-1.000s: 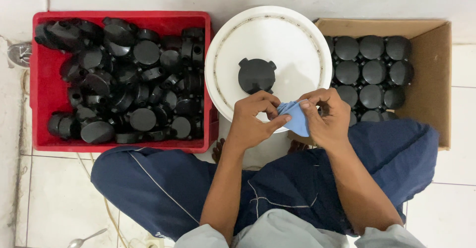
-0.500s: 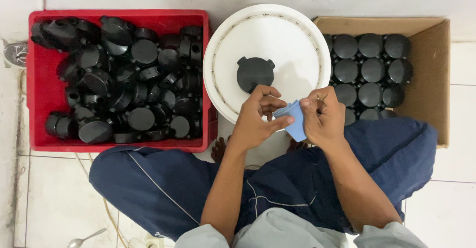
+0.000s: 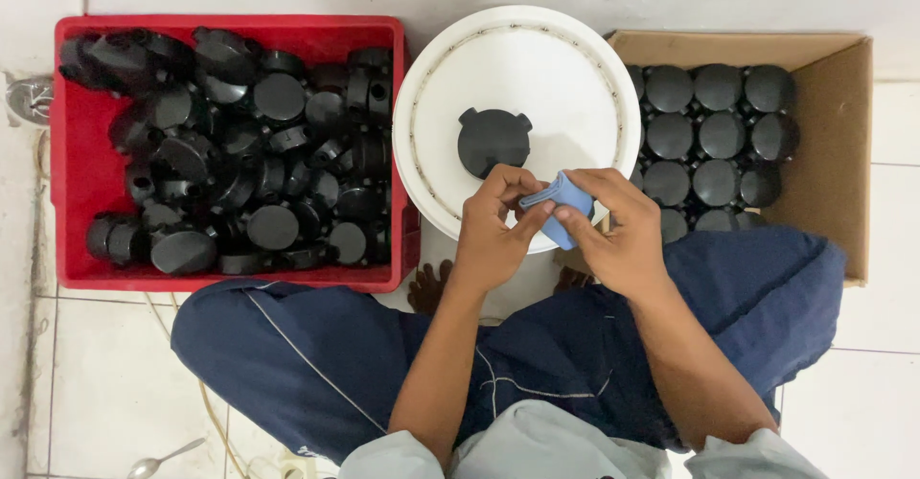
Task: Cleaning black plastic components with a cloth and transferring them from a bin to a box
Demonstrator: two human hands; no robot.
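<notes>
Both hands pinch a small blue piece (image 3: 561, 201), left hand (image 3: 491, 239) and right hand (image 3: 621, 239) at opposite edges; it looks light, perhaps soft, just below the black cap (image 3: 493, 140).

Blue piece (image 3: 561, 199) mostly hidden by fingers; spoon (image 3: 165, 459) partly cut off.

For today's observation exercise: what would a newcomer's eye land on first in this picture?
Probably the white lid in the middle, with one black cap lying on it. Just below, the left hand and right hand pinch a small blue piece. A red crate of jumbled caps sits left, a cardboard box of neatly rowed caps right.
</notes>
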